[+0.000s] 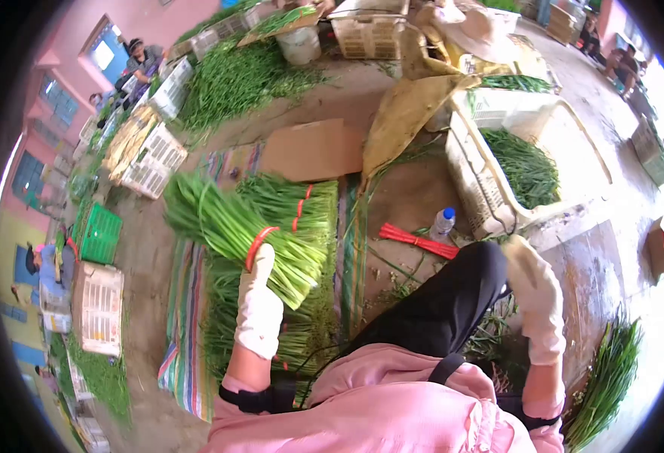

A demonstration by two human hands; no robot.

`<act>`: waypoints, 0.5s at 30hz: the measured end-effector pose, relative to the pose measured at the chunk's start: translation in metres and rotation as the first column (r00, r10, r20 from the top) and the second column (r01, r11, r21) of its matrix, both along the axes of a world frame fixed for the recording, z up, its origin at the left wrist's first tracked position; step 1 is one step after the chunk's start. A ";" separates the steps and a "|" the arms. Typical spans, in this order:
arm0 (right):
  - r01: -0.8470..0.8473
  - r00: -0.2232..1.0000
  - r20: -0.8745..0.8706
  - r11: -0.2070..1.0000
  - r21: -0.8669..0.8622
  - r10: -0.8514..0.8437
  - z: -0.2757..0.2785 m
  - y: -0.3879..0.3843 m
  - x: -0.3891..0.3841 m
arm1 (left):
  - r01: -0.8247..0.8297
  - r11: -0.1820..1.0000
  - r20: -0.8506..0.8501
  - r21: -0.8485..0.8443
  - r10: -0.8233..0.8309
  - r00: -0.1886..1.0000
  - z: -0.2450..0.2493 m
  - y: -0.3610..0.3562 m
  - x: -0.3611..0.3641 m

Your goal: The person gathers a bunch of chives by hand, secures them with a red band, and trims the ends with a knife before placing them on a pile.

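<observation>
I'm getting bright daylight, harshest towards the floor's (141,279) right edge, where glare washes out the large white crate's (483,185) right side. My fisheye bends the pink wall (150,26) inside black corners; the left hand (258,309) looks overexposed.

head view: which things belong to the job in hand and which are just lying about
Likely part of the job:
green bundle in the left hand
banded bundles
red strips
striped sheet

Seemingly just lying about:
capped bottle
cardboard
</observation>
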State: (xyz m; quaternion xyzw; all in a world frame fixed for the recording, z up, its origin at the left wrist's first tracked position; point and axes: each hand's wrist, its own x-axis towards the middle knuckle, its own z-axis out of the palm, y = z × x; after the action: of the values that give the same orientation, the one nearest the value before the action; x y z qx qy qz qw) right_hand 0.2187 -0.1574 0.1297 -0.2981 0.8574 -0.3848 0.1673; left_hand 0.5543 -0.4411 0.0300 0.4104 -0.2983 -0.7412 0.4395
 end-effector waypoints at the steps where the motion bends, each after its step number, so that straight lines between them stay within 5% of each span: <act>1: 0.007 0.974 0.215 0.946 -0.323 0.066 -0.003 -0.006 0.013 | 0.038 0.991 0.064 -0.125 -0.030 0.998 0.035 0.020 -0.027; 3: -0.009 0.799 0.524 0.878 -0.478 0.293 0.016 -0.023 0.020 | 0.180 0.945 0.071 -0.271 -0.167 0.983 0.058 0.040 -0.069; 5: -0.013 0.663 0.609 0.820 -0.573 0.436 0.030 -0.033 0.022 | 0.365 0.859 0.159 -0.358 -0.329 0.931 0.085 0.068 -0.116; 8: 0.071 0.815 0.494 0.794 -0.603 0.302 0.024 -0.035 0.007 | 0.648 0.617 0.198 -0.447 -0.638 0.744 0.111 0.119 -0.180; 10: -0.043 0.943 0.183 0.644 -0.764 0.280 0.028 -0.012 -0.012 | 0.784 0.341 0.351 -0.518 -0.752 0.559 0.099 0.150 -0.224; 12: 0.275 0.891 0.430 0.581 -0.766 0.146 0.014 0.034 -0.013 | 0.864 0.114 0.415 -0.491 -0.842 0.346 0.082 0.183 -0.260; 14: 0.442 0.840 0.540 0.512 -0.737 0.052 0.010 0.081 -0.012 | 0.934 -0.032 0.256 -0.357 -0.965 0.065 0.095 0.207 -0.284; 15: 0.552 0.795 0.605 0.380 -0.742 0.028 0.003 0.102 -0.009 | 0.956 -0.123 0.270 -0.268 -0.962 -0.048 0.111 0.219 -0.289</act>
State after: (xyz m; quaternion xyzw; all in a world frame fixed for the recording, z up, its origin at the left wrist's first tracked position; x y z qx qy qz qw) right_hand 0.2092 -0.0558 0.1330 -0.0748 0.4724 -0.8665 0.1429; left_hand 0.2650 -0.2218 0.1413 -0.0351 -0.6346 -0.7545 -0.1637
